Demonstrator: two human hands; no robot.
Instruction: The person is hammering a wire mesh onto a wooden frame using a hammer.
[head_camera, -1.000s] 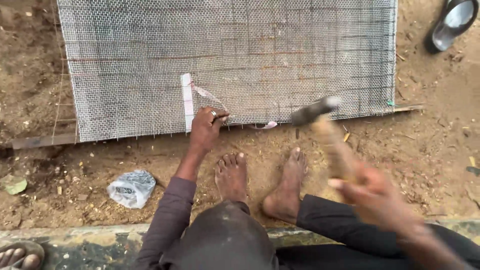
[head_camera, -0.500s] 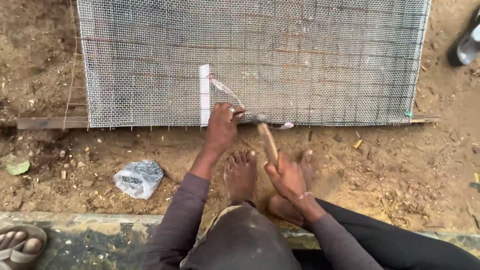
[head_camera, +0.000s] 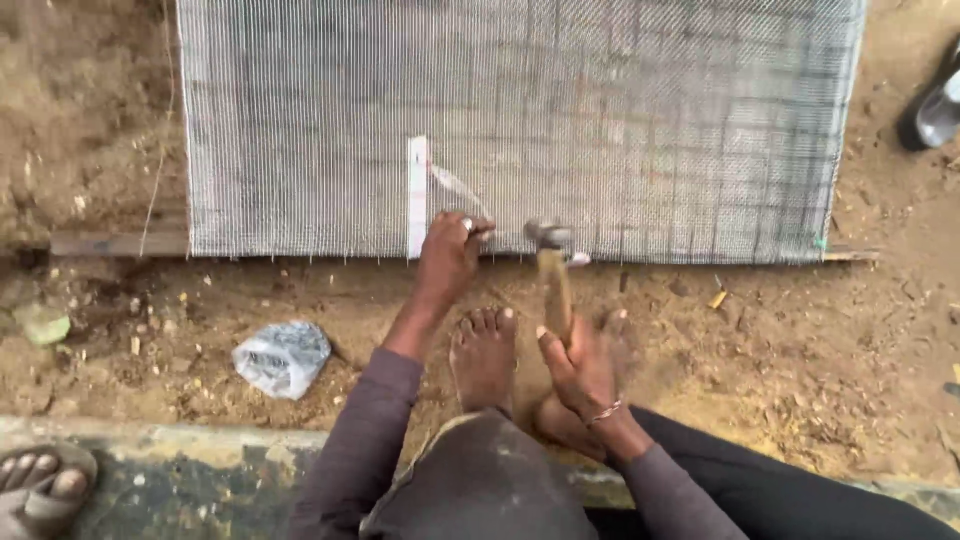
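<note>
Hammer (head_camera: 552, 270), its wooden handle gripped tight in the right hand (head_camera: 580, 368), rests its head on the near edge of the wire mesh (head_camera: 520, 120) just beyond the fist; beside it, the left hand (head_camera: 447, 258) pinches something small against that edge, seemingly to steady it.

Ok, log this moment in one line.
left hand: pinching mesh edge | right hand: gripping hammer | hammer head: at mesh edge

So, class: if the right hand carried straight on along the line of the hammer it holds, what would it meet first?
Most likely the near edge of the wire mesh, where the hammer held by the right hand already points; depth is unclear.
</note>
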